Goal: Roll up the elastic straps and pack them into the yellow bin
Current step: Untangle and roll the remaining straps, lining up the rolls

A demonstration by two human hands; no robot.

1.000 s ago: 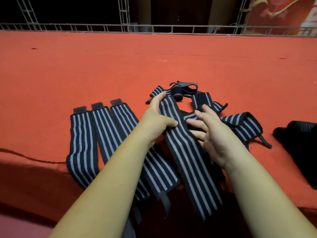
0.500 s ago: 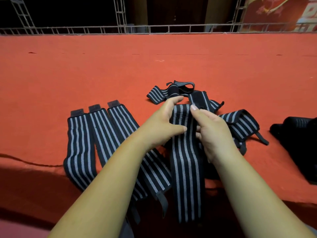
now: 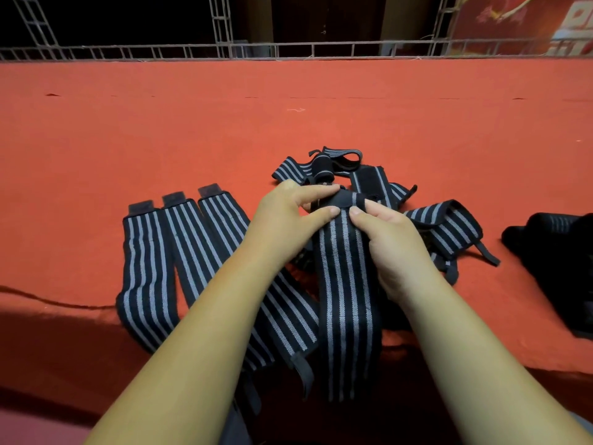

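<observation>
Across the red tabletop (image 3: 288, 123), near its front edge, three striped straps (image 3: 179, 252) lie flat side by side at the left, their near ends hanging over the edge. Just right of them a fourth strap (image 3: 348, 300) runs lengthwise, its near end draped over the edge and its far end curled over. Both hands pinch that curled end: the left hand (image 3: 285, 220) with thumb and fingers on its left side, the right hand (image 3: 398, 245) with thumb and curled fingers on its right. Behind them sits a loose tangle of straps (image 3: 369, 178). At the far right lies a dark bundle (image 3: 558, 252), possibly more straps, too dim to tell.
</observation>
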